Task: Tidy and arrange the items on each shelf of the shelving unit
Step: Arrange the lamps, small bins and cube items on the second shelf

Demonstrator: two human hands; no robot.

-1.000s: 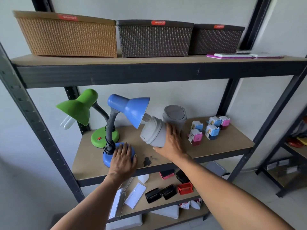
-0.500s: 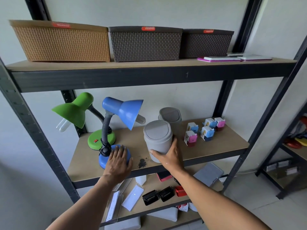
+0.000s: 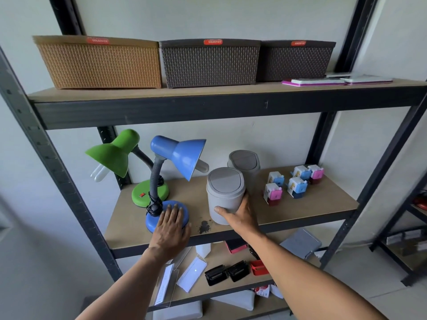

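On the middle shelf (image 3: pixel 300 211), my right hand (image 3: pixel 240 215) grips the lower side of a grey swing-lid bin (image 3: pixel 225 192) standing upright near the front edge. A second grey bin (image 3: pixel 245 160) stands behind it. My left hand (image 3: pixel 172 229) rests flat, fingers straight, on the round base of the blue desk lamp (image 3: pixel 178 155). A green desk lamp (image 3: pixel 115 155) stands to its left, further back. Several small pink and blue sharpeners (image 3: pixel 294 183) are grouped to the right of the bins.
The top shelf carries a tan basket (image 3: pixel 99 63), two dark baskets (image 3: pixel 210 63) and flat pink-edged items (image 3: pixel 335 81). The lower shelf holds white card holders (image 3: pixel 191 273), black and red staplers (image 3: pixel 228 271) and a grey box (image 3: pixel 300 243). A dark stain (image 3: pixel 204 226) marks the middle shelf.
The grey bin, tilted on its side a second ago, now stands upright on the shelf under my right hand. My left hand stays on the blue lamp base.
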